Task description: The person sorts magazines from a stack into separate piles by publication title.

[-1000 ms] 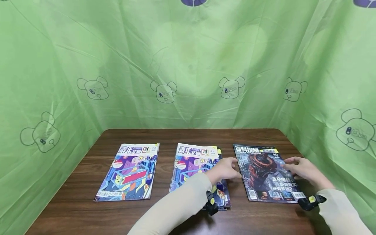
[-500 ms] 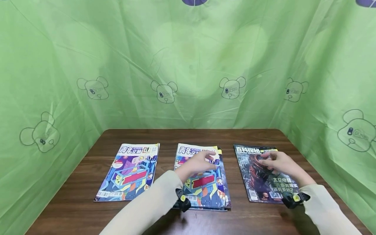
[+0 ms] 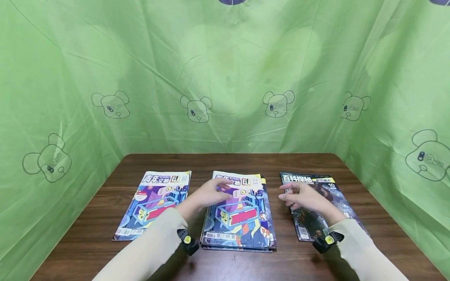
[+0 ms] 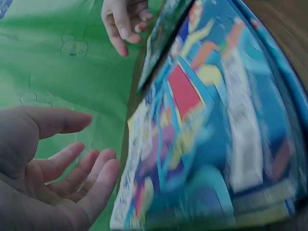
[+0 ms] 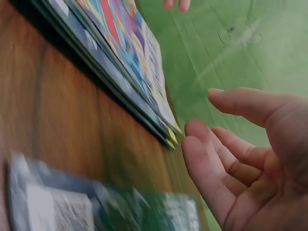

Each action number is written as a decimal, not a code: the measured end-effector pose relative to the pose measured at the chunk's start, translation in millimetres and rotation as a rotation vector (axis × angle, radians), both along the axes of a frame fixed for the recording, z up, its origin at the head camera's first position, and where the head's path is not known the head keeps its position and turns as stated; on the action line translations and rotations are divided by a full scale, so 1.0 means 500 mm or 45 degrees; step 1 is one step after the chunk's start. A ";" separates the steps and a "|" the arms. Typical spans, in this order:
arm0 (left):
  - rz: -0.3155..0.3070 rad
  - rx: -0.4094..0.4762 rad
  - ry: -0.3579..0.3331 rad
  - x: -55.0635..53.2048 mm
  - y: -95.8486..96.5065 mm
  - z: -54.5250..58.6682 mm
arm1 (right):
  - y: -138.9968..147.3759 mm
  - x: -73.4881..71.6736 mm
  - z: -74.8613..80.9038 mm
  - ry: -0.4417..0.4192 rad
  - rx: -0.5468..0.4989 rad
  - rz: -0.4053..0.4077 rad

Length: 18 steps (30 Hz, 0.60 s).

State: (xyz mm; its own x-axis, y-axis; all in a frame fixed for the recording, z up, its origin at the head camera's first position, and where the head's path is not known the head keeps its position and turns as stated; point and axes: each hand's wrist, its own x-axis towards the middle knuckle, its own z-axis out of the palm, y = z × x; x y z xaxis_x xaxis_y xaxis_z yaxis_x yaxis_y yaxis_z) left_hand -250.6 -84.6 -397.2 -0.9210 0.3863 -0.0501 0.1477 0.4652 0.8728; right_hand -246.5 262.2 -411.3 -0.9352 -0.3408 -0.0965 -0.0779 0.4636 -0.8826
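A stack of magazines [image 3: 242,230] lies mid-table, its top cover purple and blue with a red panel; darker edges show beneath it. My left hand [image 3: 207,194] is held over the left edge of this stack, fingers loosely bent and apart, holding nothing. A dark magazine [image 3: 334,191] lies to the right, partly hidden by my right hand [image 3: 307,200]. That hand is above the magazine's left part, thumb and fingers spread, with nothing between them. In the right wrist view, a gap parts the fingers from the stack [image 5: 130,72]. Another purple-and-blue magazine [image 3: 154,203] lies at the left, its lower right covered by my left arm.
The brown wooden table [image 3: 225,162] has a green fabric curtain [image 3: 232,132] with bear outlines behind it and on both sides. Bare wood separates the three groups of magazines. A black device [image 3: 188,242] is strapped to each wrist.
Both hands have moved left: my left hand from the stack's right edge to its left edge, my right hand away from the dark magazine's right edge. The magazines stay in place.
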 end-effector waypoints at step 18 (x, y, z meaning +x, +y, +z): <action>0.240 0.049 -0.115 0.032 -0.104 -0.042 | -0.082 0.020 -0.034 -0.207 -0.118 0.085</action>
